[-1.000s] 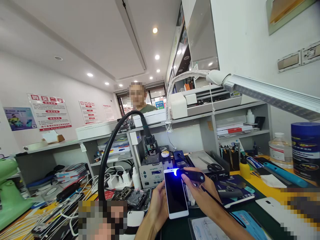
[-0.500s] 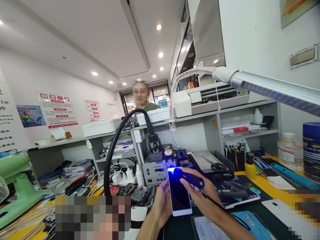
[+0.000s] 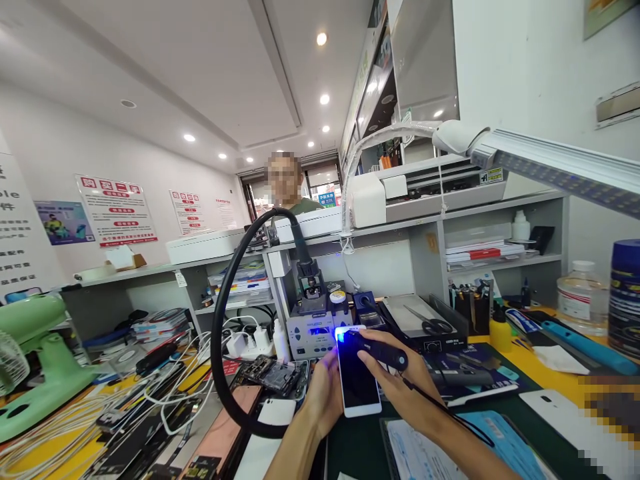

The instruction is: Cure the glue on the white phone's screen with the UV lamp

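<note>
A white-framed smartphone [image 3: 359, 387] with a dark screen is tilted up in front of me. My left hand [image 3: 326, 393] is closed along its left edge, the fingers partly hidden behind it. In my right hand [image 3: 395, 383] is a small black flashlight [image 3: 384, 354], its dark strap hanging down along the forearm. The flashlight throws bright blue-violet light onto the top left corner of the phone. Behind the phone stands a grey soldering or hot-air station [image 3: 307, 337], and a thick black hose [image 3: 216, 333] loops down to the left of my left hand.
Phone boards [image 3: 275, 377] and white cables [image 3: 175, 400] crowd the left side, near a green fan [image 3: 47, 373]. Scissors [image 3: 433, 325] lie on a box behind my right hand. A white phone back [image 3: 565, 427] lies at right. A person [image 3: 303, 205] stands beyond the shelf.
The camera view has shifted slightly. The blue light now falls nearer the phone's top left corner. A blurred patch at the lower left is gone, showing phone parts there.
</note>
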The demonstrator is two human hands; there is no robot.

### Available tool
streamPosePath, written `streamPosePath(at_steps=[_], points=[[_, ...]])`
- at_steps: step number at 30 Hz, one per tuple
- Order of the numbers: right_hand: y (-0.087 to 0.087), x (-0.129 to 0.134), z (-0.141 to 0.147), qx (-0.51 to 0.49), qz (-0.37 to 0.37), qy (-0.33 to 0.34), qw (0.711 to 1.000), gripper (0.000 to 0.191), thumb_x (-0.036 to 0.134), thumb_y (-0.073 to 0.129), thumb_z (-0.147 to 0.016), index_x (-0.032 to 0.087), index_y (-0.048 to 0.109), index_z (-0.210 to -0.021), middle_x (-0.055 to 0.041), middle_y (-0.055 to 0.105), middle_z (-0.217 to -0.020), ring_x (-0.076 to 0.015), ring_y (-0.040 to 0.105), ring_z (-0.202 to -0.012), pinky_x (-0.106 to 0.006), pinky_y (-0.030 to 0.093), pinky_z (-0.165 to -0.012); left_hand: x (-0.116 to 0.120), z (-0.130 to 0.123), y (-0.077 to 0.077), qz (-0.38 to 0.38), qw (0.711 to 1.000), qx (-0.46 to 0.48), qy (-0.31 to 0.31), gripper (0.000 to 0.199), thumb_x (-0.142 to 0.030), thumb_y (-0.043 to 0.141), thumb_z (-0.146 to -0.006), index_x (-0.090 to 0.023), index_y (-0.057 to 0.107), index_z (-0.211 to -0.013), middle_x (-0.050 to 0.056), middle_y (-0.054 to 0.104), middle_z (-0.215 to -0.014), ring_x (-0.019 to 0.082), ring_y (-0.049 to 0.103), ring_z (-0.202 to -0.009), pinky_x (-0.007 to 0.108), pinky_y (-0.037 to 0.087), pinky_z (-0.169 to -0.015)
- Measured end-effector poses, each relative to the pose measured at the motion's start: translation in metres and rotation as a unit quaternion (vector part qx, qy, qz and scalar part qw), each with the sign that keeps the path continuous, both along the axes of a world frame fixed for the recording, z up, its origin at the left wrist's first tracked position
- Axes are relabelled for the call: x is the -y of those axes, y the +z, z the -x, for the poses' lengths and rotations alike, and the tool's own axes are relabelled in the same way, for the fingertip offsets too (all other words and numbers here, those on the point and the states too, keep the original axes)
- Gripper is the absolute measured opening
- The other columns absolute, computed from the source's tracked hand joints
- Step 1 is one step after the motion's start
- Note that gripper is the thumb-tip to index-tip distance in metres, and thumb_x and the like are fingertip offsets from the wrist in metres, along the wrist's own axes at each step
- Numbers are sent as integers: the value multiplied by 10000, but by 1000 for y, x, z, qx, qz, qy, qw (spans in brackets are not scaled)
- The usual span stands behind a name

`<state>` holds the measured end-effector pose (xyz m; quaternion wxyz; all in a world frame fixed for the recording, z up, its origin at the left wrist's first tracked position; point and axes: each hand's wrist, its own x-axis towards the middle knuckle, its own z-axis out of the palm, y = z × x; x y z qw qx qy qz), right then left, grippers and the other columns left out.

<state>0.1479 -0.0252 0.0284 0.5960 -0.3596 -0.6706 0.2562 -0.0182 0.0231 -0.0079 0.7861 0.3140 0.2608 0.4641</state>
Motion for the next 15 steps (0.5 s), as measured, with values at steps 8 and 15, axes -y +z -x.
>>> streamPosePath(at_steps=[8,15], points=[[1,1,0,28,14,-13,999,319,471,646,-924,292,668,-1187,-54,690,-1263,-260,629,-1217,-415,482,-1093,-1,1,-5,-14,1000,2,-7,534,-467,587,-913,-116,612,-1314,158,735,-1135,318,685,-1063,422,474,-986],[4,5,0,38,9,-21,999,297,463,630,-937,283,665,-1170,-55,694,-1237,-244,648,-1178,-392,503,-1058,-3,3,-5,-15,1000,-7,-5,527,-464,616,-894,-124,620,-1297,152,738,-1123,313,694,-1041,412,483,-966]])
